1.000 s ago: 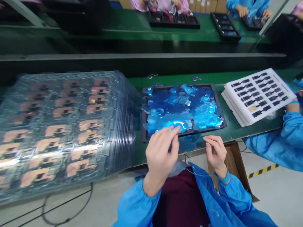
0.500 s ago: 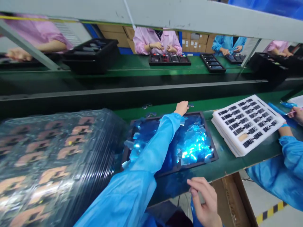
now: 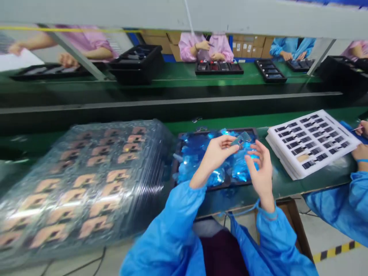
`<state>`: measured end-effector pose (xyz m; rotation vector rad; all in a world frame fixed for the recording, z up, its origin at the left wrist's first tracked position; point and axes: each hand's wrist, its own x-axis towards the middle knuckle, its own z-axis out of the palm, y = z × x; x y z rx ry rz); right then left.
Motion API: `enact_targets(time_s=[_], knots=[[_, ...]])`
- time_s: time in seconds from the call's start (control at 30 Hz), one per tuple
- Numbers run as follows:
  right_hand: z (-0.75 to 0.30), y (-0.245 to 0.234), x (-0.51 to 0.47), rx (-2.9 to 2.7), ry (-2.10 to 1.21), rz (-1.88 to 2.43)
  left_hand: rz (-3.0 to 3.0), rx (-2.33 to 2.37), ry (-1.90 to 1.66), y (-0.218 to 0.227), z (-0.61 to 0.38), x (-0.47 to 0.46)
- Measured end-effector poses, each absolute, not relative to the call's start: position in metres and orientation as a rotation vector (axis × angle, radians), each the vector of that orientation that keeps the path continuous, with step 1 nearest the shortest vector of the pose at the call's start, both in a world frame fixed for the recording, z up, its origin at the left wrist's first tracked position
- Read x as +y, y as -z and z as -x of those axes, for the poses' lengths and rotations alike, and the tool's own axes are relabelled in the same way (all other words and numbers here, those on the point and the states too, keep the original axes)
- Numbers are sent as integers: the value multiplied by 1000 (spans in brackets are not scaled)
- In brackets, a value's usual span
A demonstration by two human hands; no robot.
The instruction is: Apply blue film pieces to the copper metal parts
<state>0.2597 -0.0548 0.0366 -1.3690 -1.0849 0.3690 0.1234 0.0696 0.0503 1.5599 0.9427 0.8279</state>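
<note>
Green tabletop [image 3: 278, 183] fills midframe, stacked clear trays [image 3: 150, 188] at left, a dark tray [image 3: 254, 133] of blue film [image 3: 186, 168] at center. Fingers apart, the right hand [image 3: 261, 165] hovers near the left hand [image 3: 216, 152], which pinches a small translucent piece [image 3: 242, 140] over the film, probably best held by its edge.

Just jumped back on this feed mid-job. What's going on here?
The person's left hand holds a small, partly see-through part above a dark tray of blue film pieces. The right hand is raised close beside it, open; whether it touches the part is unclear. A stack of clear plastic trays stands to the left, and white trays with black parts to the right.
</note>
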Motion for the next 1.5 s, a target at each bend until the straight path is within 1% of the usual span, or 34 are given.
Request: enact_targets(time_s=[0.07, 0.13, 0.3, 0.4, 0.6, 0.67, 0.7, 0.83, 0.9, 1.03, 1.13, 1.23, 1.5], knots=[[-251, -40, -44, -1063, -556, 1311, -1381, 875, -936, -53, -97, 22], [-241, -41, -44, -1037, -716, 1264, -1297, 908, -982, -54, -78, -9], [-228, -38, -61, -1023, -966, 1263, -1283, 1006, -1022, -47, -53, -33], [-223, -36, -66, -1070, -1071, 1274, -1337, 1092, -1079, -42, -46, -38], [-208, -30, -63, -1093, -1143, 1227, -1361, 1119, -1075, -37, -25, -42], [-205, -30, -63, -1246, -1056, 1249, -1314, 1136, -1066, -34, -18, -42], [-204, -31, -62, -1335, -956, 1264, -1279, 1148, -1070, -32, -16, -42], [-199, -33, -62, -1569, -394, 1316, -1147, 1144, -1090, -22, -15, -46], [-196, -32, -62, -1636, -211, 1341, -1122, 1106, -1088, -18, -17, -48], [-193, -26, -60, -1771, -18, 1355, -1012, 1020, -1037, -15, -15, -51], [-196, -21, -59, -1909, 125, 1273, -834, 938, -941, -12, -11, -51], [-202, -18, -62, -2044, 183, 1189, -683, 895, -897, -7, -8, -49], [-205, -28, -80, -2096, -4, 1020, -524, 814, -887, 1, -6, -43]])
